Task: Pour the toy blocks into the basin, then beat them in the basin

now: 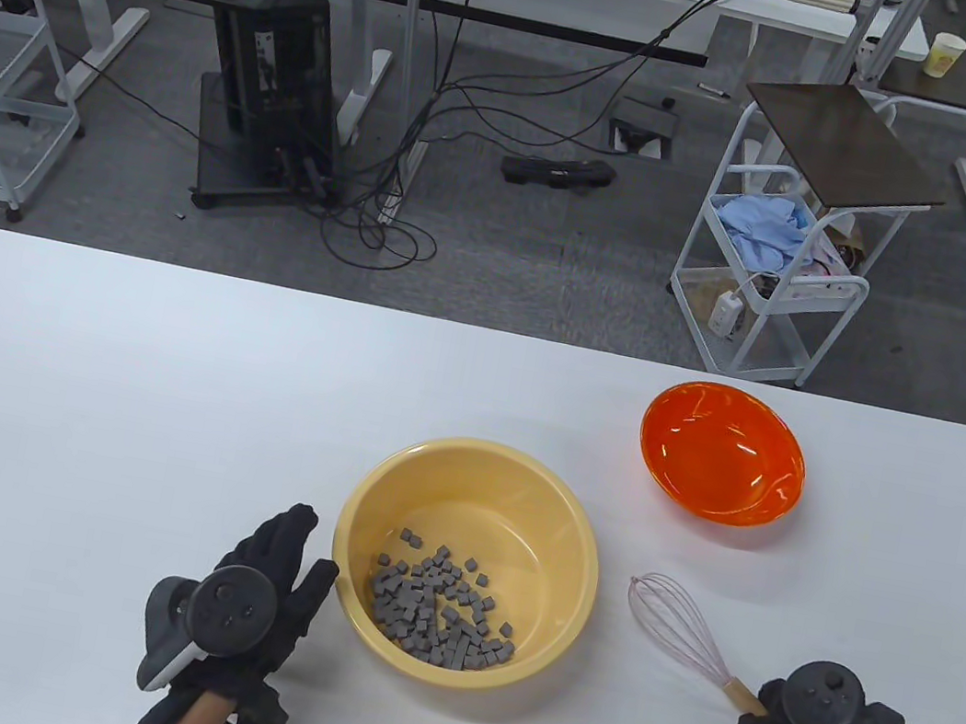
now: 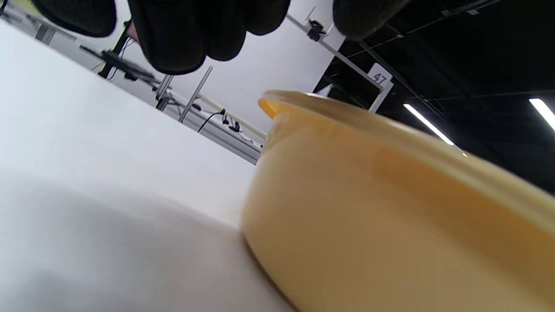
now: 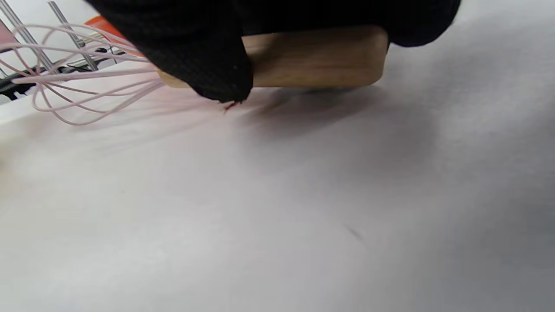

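Observation:
A yellow basin (image 1: 557, 525) sits at the middle of the white table, with several small grey toy blocks (image 1: 439, 608) heaped in its near half. My left hand (image 1: 279, 574) rests open just left of the basin, fingers straight; whether it touches the wall (image 2: 390, 208) I cannot tell. An orange bowl (image 1: 719, 464) stands at the far right, nothing in it. A pink wire whisk (image 1: 679, 626) with a wooden handle (image 3: 312, 58) lies on the table at the right. My right hand (image 1: 765, 720) grips that handle, fingers curled round it.
The table's near edge lies below both hands. Beyond the far edge are a white cart, desk legs, a black stand with a keyboard, and cables on the floor.

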Tool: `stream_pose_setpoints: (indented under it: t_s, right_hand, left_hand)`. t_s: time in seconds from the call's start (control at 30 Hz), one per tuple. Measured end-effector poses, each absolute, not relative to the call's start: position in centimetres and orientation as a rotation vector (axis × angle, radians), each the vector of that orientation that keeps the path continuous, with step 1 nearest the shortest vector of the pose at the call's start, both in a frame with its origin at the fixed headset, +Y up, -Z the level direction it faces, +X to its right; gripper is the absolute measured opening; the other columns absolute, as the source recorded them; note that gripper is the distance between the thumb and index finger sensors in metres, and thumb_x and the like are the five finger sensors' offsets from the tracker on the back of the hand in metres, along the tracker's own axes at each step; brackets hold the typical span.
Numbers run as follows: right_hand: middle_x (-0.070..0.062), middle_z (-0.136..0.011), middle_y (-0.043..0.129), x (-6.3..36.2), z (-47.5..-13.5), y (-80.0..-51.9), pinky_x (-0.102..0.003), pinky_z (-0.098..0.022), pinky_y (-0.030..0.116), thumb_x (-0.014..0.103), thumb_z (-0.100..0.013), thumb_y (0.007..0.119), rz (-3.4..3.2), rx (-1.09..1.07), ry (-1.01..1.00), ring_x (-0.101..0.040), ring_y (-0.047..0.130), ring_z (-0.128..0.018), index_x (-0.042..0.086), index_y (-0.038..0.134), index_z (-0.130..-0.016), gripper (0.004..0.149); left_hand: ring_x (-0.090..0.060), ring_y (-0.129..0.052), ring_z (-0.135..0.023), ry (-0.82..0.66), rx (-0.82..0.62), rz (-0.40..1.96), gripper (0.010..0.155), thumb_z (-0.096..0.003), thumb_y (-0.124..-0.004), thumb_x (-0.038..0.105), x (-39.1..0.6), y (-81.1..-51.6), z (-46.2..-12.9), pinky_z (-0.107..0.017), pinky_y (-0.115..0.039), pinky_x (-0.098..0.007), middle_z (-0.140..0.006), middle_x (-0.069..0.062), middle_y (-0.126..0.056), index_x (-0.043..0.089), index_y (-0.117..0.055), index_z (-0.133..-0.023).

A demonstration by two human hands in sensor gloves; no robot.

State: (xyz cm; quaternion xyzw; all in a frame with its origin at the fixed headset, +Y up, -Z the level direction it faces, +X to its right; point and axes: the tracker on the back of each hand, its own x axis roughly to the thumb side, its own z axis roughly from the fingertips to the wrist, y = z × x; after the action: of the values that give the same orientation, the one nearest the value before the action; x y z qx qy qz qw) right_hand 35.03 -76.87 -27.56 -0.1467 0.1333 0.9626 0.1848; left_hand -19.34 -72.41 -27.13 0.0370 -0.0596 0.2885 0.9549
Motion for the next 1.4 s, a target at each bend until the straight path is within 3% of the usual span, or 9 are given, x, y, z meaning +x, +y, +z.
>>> stream_pose_setpoints:
  t_s: [0.13,0.27,0.4,0.67,0.77,0.9,1.03,1.2,1.4]
  right_hand:
    - [-0.03,-0.101,0.061,35.0,-27.2,-76.4,-0.065,-0.065,0.057,0.026,-0.063,0.081,2.621,-0.339,0.323,-0.051,0.065,-0.083,0.003,0.06,-0.103,0.051]
    - [-0.031,-0.098,0.063,35.3,-26.8,-75.6,-0.067,-0.066,0.058,0.029,-0.064,0.079,2.545,-0.263,0.206,-0.048,0.07,-0.079,0.001,0.056,-0.103,0.053]
    - [-0.031,-0.095,0.064,35.7,-26.3,-74.9,-0.065,-0.064,0.063,0.032,-0.064,0.077,2.498,-0.225,0.075,-0.045,0.077,-0.074,0.002,0.055,-0.103,0.054]
    - [-0.027,-0.086,0.074,33.2,-25.7,-72.5,-0.059,-0.055,0.071,0.033,-0.067,0.07,2.034,0.092,-0.179,-0.041,0.085,-0.062,0.011,0.051,-0.109,0.051]
    - [-0.028,-0.086,0.075,30.5,-25.8,-70.9,-0.059,-0.053,0.073,0.031,-0.067,0.073,2.009,0.213,-0.167,-0.042,0.086,-0.059,0.012,0.054,-0.109,0.05]
    - [-0.029,-0.084,0.081,25.9,-26.7,-68.0,-0.05,-0.043,0.081,0.029,-0.065,0.08,2.152,0.327,-0.155,-0.03,0.092,-0.046,0.015,0.062,-0.106,0.047]
    - [-0.031,-0.087,0.078,20.5,-28.4,-65.8,-0.049,-0.042,0.082,0.026,-0.064,0.084,2.311,0.392,-0.027,-0.028,0.092,-0.045,0.014,0.068,-0.103,0.044]
    - [-0.036,-0.095,0.067,14.5,-30.5,-66.5,-0.049,-0.045,0.083,0.02,-0.063,0.083,2.389,0.457,0.027,-0.028,0.092,-0.049,0.006,0.067,-0.102,0.044]
    - [-0.035,-0.098,0.071,11.9,-31.0,-68.7,-0.048,-0.043,0.085,0.018,-0.062,0.085,2.339,0.53,0.155,-0.03,0.096,-0.047,0.002,0.072,-0.099,0.042]
  left_hand:
    - [-0.057,-0.075,-0.097,-0.063,0.0,0.62,0.076,-0.0717,-0.053,0.045,-18.5,-72.6,-28.2,-0.065,-0.063,-0.076,-0.113,-0.043,-0.053,-0.012,-0.031,-0.116]
    - [-0.042,-0.089,-0.083,-0.02,-0.107,0.662,0.078,-0.0719,-0.054,0.046,-17.8,-73.8,-29.0,-0.063,-0.071,-0.068,-0.105,-0.042,-0.062,-0.015,-0.029,-0.114]
    - [-0.027,-0.099,-0.066,-0.015,-0.142,0.822,0.072,-0.0718,-0.055,0.038,-17.3,-75.5,-29.2,-0.058,-0.079,-0.06,-0.089,-0.03,-0.082,-0.016,-0.031,-0.113]
    - [-0.008,-0.099,-0.042,-0.038,-0.075,1.034,0.07,-0.0709,-0.056,0.04,-18.0,-77.6,-28.9,-0.047,-0.089,-0.046,-0.067,-0.014,-0.09,-0.015,-0.038,-0.11]
    - [-0.006,-0.099,-0.039,-0.052,-0.13,1.138,0.07,-0.0709,-0.056,0.041,-18.4,-78.2,-29.1,-0.044,-0.09,-0.043,-0.064,-0.013,-0.091,-0.015,-0.041,-0.11]
    - [-0.005,-0.1,-0.036,-0.05,-0.186,1.301,0.068,-0.0708,-0.06,0.04,-18.9,-79.0,-29.3,-0.042,-0.091,-0.042,-0.06,-0.012,-0.092,-0.013,-0.044,-0.11]
    - [-0.005,-0.1,-0.036,-0.056,-0.2,1.346,0.068,-0.0703,-0.061,0.04,-19.2,-79.3,-29.5,-0.042,-0.091,-0.042,-0.06,-0.013,-0.093,-0.013,-0.044,-0.11]
    - [-0.006,-0.101,-0.038,-0.06,-0.215,1.396,0.068,-0.0702,-0.062,0.039,-19.3,-79.6,-29.4,-0.043,-0.09,-0.042,-0.061,-0.014,-0.092,-0.012,-0.044,-0.11]
    - [-0.005,-0.101,-0.037,-0.053,-0.2,1.388,0.066,-0.0702,-0.062,0.038,-19.4,-79.7,-29.4,-0.043,-0.091,-0.042,-0.061,-0.013,-0.092,-0.013,-0.045,-0.11]
